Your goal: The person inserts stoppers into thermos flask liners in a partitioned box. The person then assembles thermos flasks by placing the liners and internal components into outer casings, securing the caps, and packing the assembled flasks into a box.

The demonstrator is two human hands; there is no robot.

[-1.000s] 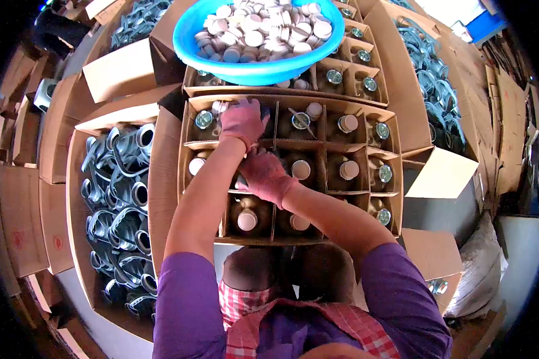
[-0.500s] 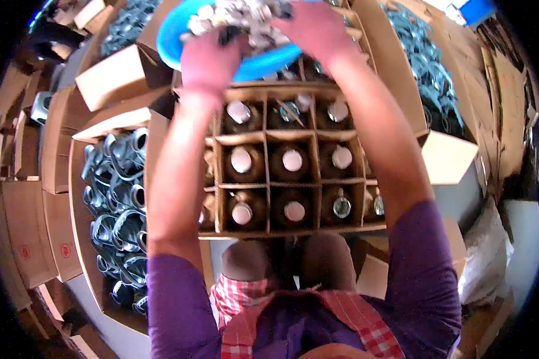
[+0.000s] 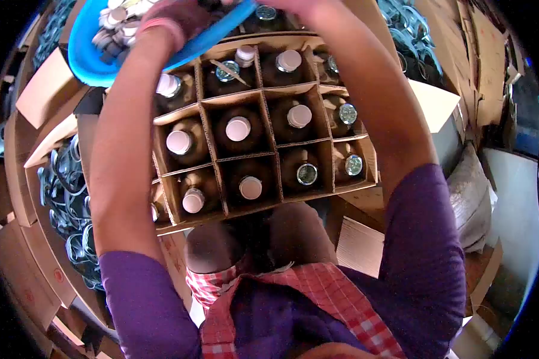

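A blue basin (image 3: pixel 84 63) full of whitish bottle caps (image 3: pixel 117 27) rests at the upper left, over the back of a divided cardboard box. My left hand (image 3: pixel 176 24), in a pinkish glove, is over the basin among the caps; its fingers are blurred and partly hidden. My right hand (image 3: pixel 299 7) is at the top edge, right of the basin and above the back bottles, its fingers mostly cut off. Glass bottles stand upright in the cardboard dividers (image 3: pixel 239 158). Many carry pale caps, such as one cap (image 3: pixel 238 128); several show bare mouths, such as one bottle (image 3: pixel 306 173).
A thin stick-like piece (image 3: pixel 233 72) lies across a bottle at the back. Boxes of bluish strapped items (image 3: pixel 69 203) stand to the left and upper right (image 3: pixel 410 27). Cardboard flaps (image 3: pixel 434 102) jut out. A pale sack (image 3: pixel 470 197) stands at the right.
The view has turned, so the box looks tilted and the basin sits farther left. My right hand has left the caps and is right of the basin; my left hand remains over it.
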